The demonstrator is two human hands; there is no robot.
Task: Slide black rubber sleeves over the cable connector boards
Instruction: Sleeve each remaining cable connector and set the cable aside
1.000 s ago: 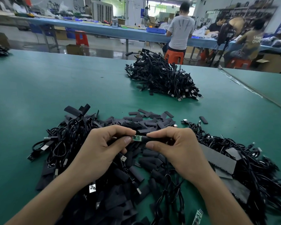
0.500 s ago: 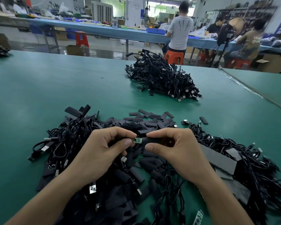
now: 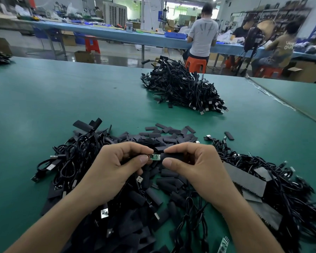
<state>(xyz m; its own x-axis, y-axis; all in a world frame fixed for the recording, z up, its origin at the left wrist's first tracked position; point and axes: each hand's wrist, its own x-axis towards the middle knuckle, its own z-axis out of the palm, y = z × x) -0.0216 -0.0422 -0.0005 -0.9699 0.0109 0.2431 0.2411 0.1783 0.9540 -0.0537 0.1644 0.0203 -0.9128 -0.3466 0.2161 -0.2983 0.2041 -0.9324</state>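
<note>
A green table mat (image 3: 62, 99) lies bare along its left side and in a wide band through the middle, open for a hand to pass. Nearest the viewer, a heap of tangled black cables (image 3: 77, 157) and loose rubber sleeves (image 3: 168, 135) covers the mat from side to side, with grey saw-edged strips (image 3: 244, 179) on its right part. The left hand (image 3: 109, 170) and right hand (image 3: 195, 167) hover close together over the heap's centre. The left pinches a connector board (image 3: 155, 156) and the right a black sleeve (image 3: 171, 155), and these fill the gap between the hands. Beyond the bare band, a second cable pile (image 3: 182, 90) blocks the far centre, with open mat on either side of it.
</note>
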